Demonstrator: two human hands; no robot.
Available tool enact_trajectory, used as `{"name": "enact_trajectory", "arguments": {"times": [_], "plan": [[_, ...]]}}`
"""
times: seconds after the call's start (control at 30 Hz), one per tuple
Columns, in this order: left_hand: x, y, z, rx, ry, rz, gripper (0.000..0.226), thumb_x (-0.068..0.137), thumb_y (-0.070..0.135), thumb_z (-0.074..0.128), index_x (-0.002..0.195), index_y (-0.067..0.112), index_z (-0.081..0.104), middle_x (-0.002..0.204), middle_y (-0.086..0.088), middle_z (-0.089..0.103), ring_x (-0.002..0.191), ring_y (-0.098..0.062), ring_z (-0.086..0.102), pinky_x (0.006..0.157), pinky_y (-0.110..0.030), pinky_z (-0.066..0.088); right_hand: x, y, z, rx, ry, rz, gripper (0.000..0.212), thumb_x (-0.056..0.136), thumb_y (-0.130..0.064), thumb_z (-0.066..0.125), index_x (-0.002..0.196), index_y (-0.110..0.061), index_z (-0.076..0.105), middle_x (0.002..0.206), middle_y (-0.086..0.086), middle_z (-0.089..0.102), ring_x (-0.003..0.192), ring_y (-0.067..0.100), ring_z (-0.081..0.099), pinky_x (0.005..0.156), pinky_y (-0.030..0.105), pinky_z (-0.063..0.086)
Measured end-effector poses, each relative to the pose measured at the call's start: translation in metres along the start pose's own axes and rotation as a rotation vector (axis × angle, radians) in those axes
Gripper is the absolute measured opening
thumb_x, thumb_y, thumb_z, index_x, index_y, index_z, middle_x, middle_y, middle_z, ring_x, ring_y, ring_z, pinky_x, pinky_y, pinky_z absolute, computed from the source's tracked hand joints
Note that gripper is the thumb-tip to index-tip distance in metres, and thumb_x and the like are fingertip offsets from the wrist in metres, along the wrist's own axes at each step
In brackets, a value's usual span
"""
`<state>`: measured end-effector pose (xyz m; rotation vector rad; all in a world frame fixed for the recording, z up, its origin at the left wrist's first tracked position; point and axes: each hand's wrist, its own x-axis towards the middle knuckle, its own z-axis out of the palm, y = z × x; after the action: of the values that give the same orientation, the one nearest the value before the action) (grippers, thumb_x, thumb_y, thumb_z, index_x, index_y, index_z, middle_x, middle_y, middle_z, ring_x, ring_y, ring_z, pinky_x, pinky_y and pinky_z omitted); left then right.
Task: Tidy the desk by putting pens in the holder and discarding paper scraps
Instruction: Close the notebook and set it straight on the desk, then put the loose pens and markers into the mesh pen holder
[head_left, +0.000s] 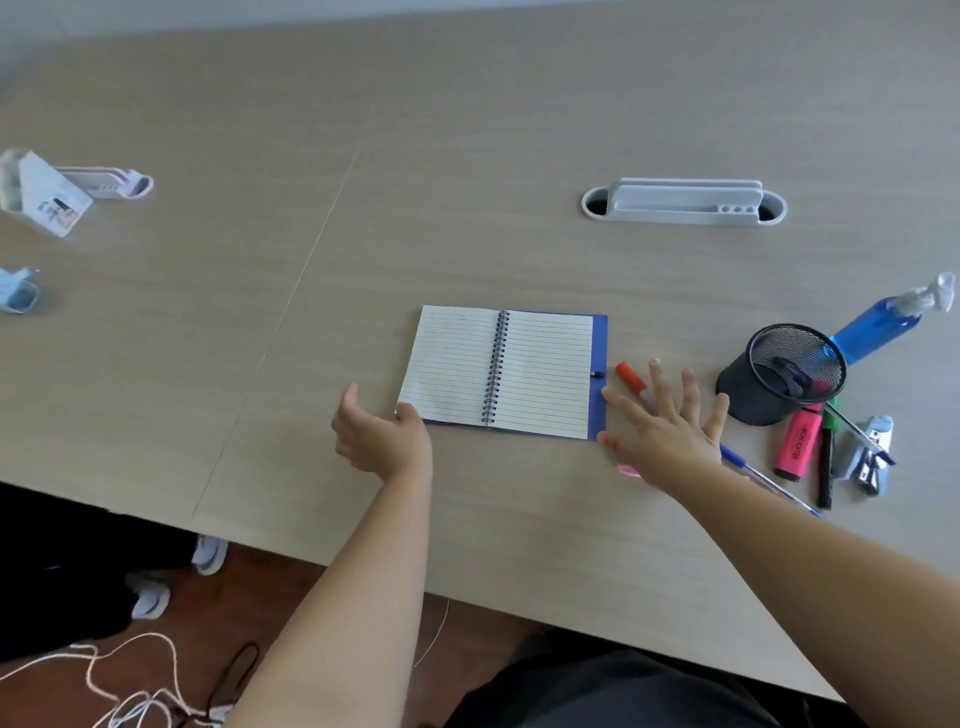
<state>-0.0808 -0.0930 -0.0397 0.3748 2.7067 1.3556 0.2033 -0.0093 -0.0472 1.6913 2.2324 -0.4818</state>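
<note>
Counting across the worktop (519, 104), you have one open spiral notebook (501, 371) in the middle, one black mesh holder (779, 374) to its right, and one blue pump bottle (883, 325) just behind the holder. Your left hand (382, 434) sits at the notebook's near left corner, its fingers loosely curled and touching the page edge; you cannot tell whether it pinches the paper. Your right hand (662, 421) hovers flat and spread wide beside the notebook's right edge, gripping nothing.

Loose writing things number five by sight: one orange marker (631, 379) just beyond your right fingers, one blue pen (769, 480) partly under your right wrist, one pink highlighter (797, 441), one black marker (826, 467) and one green marker (834, 415), the last three lying near the holder's base. One metal clip-like object (870, 452) lies to their right; its kind is hard to make out. Something dark and something pink show through the holder's mesh, too blurred to name.

A small pink scrap (628, 470) peeks out beneath your right hand, mostly hidden. One grey cable tray (685, 202) sits far back. Three pale items at the far left edge are blurred and partly cut off.
</note>
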Motion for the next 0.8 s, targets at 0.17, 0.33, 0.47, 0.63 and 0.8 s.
{"name": "enact_trajectory", "arguments": {"times": [0.17,0.33,0.47,0.63,0.8], "plan": [[-0.016,0.008,0.026,0.535,-0.639,0.706,0.053,0.097,0.042,0.038,0.147,0.026,0.029,0.161,0.005,0.013,0.147,-0.026,0.007,0.117,-0.048,0.009,-0.003,0.0,0.009,-0.043,0.042,-0.08,0.061,0.088,-0.068,0.012,0.143,-0.051,-0.008,0.155,-0.009,-0.03,0.139,0.025,-0.033,0.106,0.057,-0.023],[-0.005,-0.003,0.04,0.653,-0.88,0.665,0.062,0.097,0.056,0.01,0.151,0.031,-0.005,0.16,0.012,-0.015,0.146,-0.016,-0.017,0.117,-0.048,-0.01,-0.001,0.001,0.009,-0.088,0.048,-0.096,0.062,0.088,-0.067,0.01,0.143,-0.049,-0.012,0.145,-0.011,-0.044,0.135,0.025,-0.04,0.103,0.056,-0.027],[0.017,-0.015,0.03,0.716,-0.777,0.594,0.063,0.095,0.057,0.009,0.151,0.031,-0.007,0.159,0.01,-0.018,0.147,-0.017,-0.015,0.117,-0.049,-0.006,-0.001,0.001,0.008,-0.069,0.038,-0.073,0.062,0.088,-0.068,0.013,0.143,-0.051,-0.011,0.152,-0.008,-0.037,0.137,0.026,-0.037,0.103,0.056,-0.027],[0.02,-0.011,0.024,0.764,-0.706,0.497,0.069,0.095,0.058,0.009,0.152,0.022,-0.007,0.159,0.005,-0.021,0.147,-0.02,-0.015,0.116,-0.054,-0.008,-0.001,0.002,0.007,-0.029,0.033,-0.065,0.061,0.088,-0.068,0.018,0.142,-0.054,-0.008,0.154,-0.007,-0.033,0.138,0.026,-0.035,0.103,0.056,-0.027],[-0.023,0.008,0.028,0.633,-0.803,0.826,0.069,0.095,0.056,0.015,0.152,0.022,-0.005,0.157,0.008,-0.021,0.144,-0.014,-0.021,0.112,-0.05,-0.016,0.001,0.001,-0.004,0.241,0.075,-0.01,0.055,0.091,-0.056,0.034,0.137,-0.061,0.004,0.159,-0.006,-0.019,0.145,0.027,-0.015,0.112,0.054,-0.009]]}}
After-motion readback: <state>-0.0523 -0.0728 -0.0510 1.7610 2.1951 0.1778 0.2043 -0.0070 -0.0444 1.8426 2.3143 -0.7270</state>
